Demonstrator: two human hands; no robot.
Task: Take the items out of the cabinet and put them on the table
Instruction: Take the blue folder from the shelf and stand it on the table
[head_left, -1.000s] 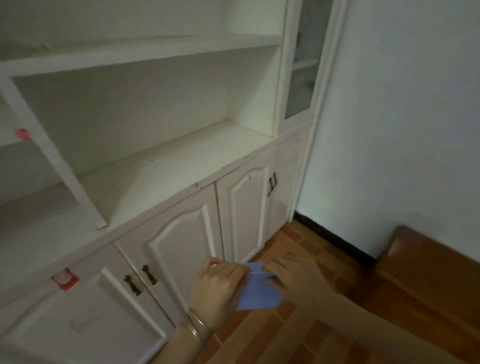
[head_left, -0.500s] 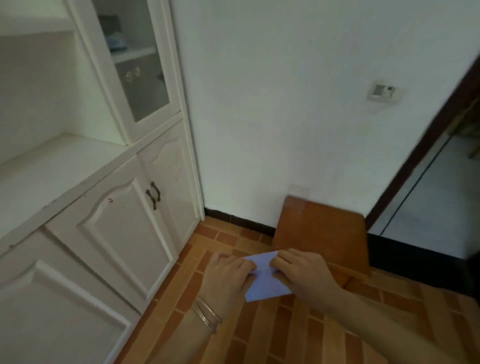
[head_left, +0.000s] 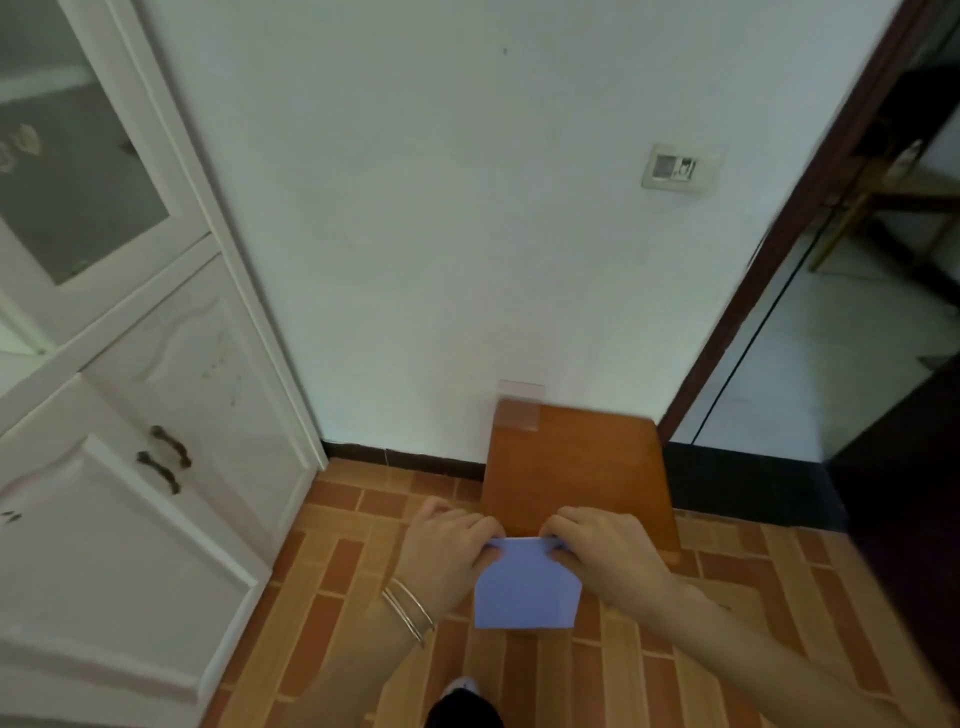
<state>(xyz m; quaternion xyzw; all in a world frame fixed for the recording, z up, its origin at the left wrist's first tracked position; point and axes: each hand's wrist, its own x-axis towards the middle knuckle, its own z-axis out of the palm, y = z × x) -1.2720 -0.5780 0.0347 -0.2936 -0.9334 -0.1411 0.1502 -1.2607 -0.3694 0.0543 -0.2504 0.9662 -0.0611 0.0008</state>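
Note:
A light blue folded paper item (head_left: 527, 584) is held in front of me over the floor. My left hand (head_left: 449, 553) pinches its upper left corner and my right hand (head_left: 605, 553) pinches its upper right corner. Just beyond the hands stands a small brown wooden table (head_left: 576, 462) against the white wall. The white cabinet (head_left: 130, 415) fills the left side, its lower doors closed and a glass door above.
The floor is orange-brown brick-pattern tile (head_left: 332, 597). A dark-framed doorway (head_left: 810, 249) opens at the right. A wall socket (head_left: 678, 169) sits high on the wall. My shoe (head_left: 460, 693) shows at the bottom edge.
The view has swung right, away from the open cabinet shelves, and now faces the small table. Both hands carried the blue paper along, keeping their hold.

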